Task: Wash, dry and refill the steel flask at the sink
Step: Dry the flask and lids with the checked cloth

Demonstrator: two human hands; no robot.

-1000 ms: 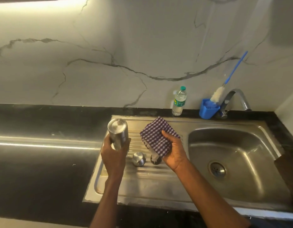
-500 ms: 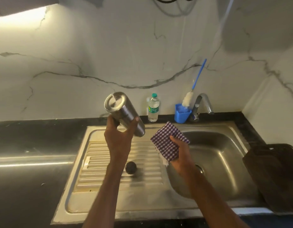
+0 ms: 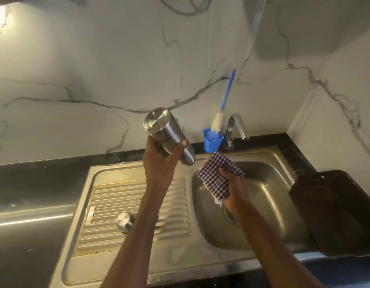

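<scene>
Steel flask, brushed and shiny, is held tilted above the back edge of the sink, base up toward the camera, mouth pointing down-right. The left hand grips it round the body, thumb across the front. Just beside it the right hand clutches a purple checked cloth over the basin. A steel cap sits on the ribbed drainboard. Behind stand a curved tap and a blue cup holding a bottle brush, against a veined marble wall. Black counter surrounds everything.
</scene>
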